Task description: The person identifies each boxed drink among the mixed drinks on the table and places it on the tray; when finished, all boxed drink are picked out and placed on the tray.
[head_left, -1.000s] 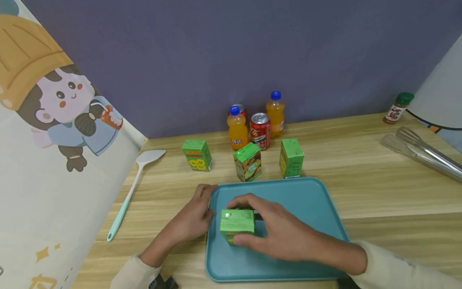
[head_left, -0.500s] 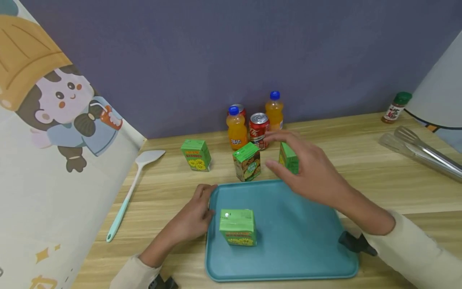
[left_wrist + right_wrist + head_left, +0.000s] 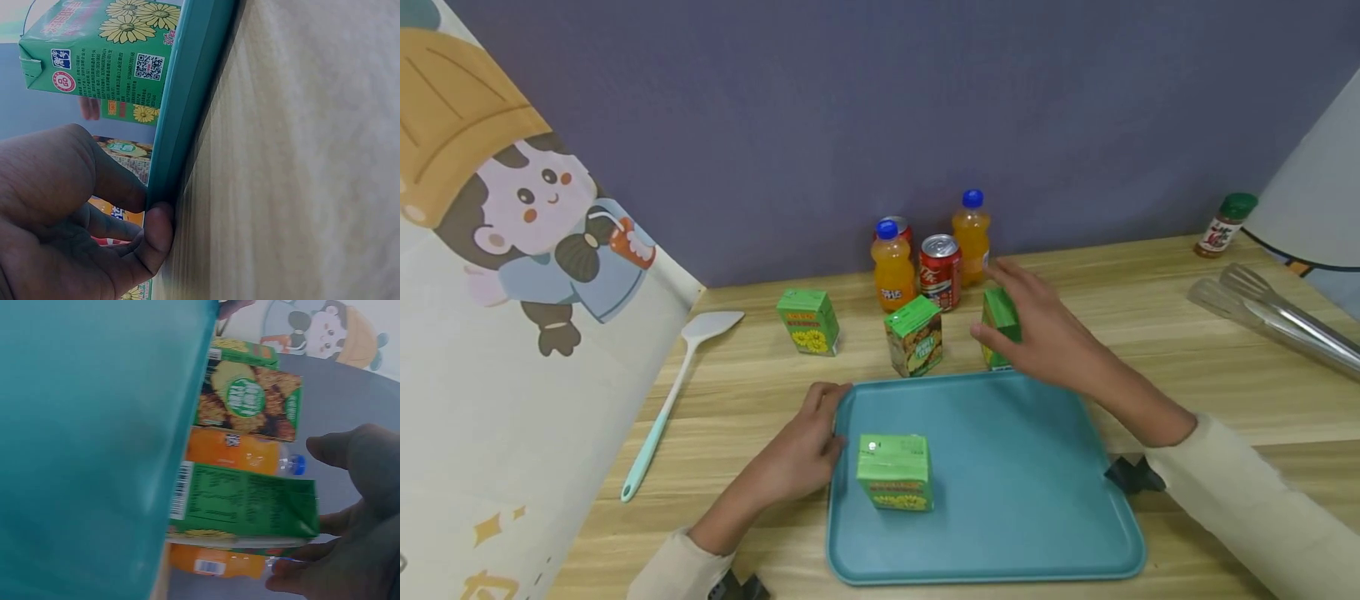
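Note:
My left hand [image 3: 801, 442] pinches the left rim of a teal tray [image 3: 1015, 508]; in the left wrist view the thumb and fingers [image 3: 159, 234] meet at that rim. A green drink carton [image 3: 895, 475] printed with yellow flowers stands upright on the tray's left part. Beyond the far right rim, my right hand [image 3: 1052, 342] reaches around another green carton [image 3: 998, 325], thumb and fingers spread. In the right wrist view this carton [image 3: 250, 500] lies between the spread fingers and thumb, and the thumb is apart from it. The hand hides part of its right side.
Behind the tray stand a flowered green carton [image 3: 808, 323], a brown-and-green carton [image 3: 915, 337], two orange drink bottles [image 3: 893, 267] and red cans [image 3: 940, 271]. A white spatula [image 3: 677, 400] lies left. Metal tongs [image 3: 1285, 317] and a spice jar [image 3: 1225, 225] are at right.
My right hand let go of the flowered carton on the tray, then moved away and right to the carton behind the far rim. The left hand stayed on the tray's rim.

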Available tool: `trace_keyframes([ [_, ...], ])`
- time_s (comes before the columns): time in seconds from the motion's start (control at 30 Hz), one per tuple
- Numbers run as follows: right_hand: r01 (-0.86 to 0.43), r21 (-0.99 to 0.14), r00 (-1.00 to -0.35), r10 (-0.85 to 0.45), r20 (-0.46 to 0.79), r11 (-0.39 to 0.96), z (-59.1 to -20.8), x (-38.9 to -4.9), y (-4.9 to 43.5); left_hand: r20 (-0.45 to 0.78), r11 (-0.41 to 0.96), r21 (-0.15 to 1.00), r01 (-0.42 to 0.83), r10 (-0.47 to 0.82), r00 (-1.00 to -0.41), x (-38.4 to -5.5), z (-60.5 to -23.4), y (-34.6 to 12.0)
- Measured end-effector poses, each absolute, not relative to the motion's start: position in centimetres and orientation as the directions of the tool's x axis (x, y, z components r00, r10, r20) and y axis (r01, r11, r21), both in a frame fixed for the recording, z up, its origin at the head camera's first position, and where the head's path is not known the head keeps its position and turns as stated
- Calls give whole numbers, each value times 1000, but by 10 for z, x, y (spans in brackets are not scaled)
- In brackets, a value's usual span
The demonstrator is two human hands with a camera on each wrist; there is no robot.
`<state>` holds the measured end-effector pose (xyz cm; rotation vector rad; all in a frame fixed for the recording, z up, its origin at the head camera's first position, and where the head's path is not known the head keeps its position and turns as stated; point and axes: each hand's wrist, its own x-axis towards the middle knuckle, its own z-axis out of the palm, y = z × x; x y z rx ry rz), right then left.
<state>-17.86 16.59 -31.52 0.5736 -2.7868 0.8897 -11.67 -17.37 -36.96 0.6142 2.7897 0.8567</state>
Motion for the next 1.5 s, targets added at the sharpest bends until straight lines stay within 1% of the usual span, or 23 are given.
trace_keyframes([
  [0.13,-407,-523,-913,-340,225,749,-325,-184,168,-31,754,560,342,432,-901,-117,-370,-173],
  [0.33,-414,-530,-910,-346,227,740,-332,-187,170,-32,762,547,346,432,-901,-117,-368,-172],
  [0.63,-319,-562,-946,-290,144,763,-331,-186,167,-18,761,542,358,436,-900,-117,-368,-173],
  [0.83,-321,-559,-947,-271,174,765,-332,-187,167,-15,760,541,360,437,-900,-117,-369,-173],
  [0.97,-322,-582,-947,-260,189,747,-334,-187,167,-17,762,541,356,433,-901,-117,-370,-173],
  [1.23,-215,-635,-976,-189,109,742,-335,-190,169,-34,763,547,344,431,-902,-117,-370,-173],
  [1.5,-194,-665,-981,-159,113,721,-334,-193,172,-40,764,546,343,433,-900,-118,-370,-173],
])
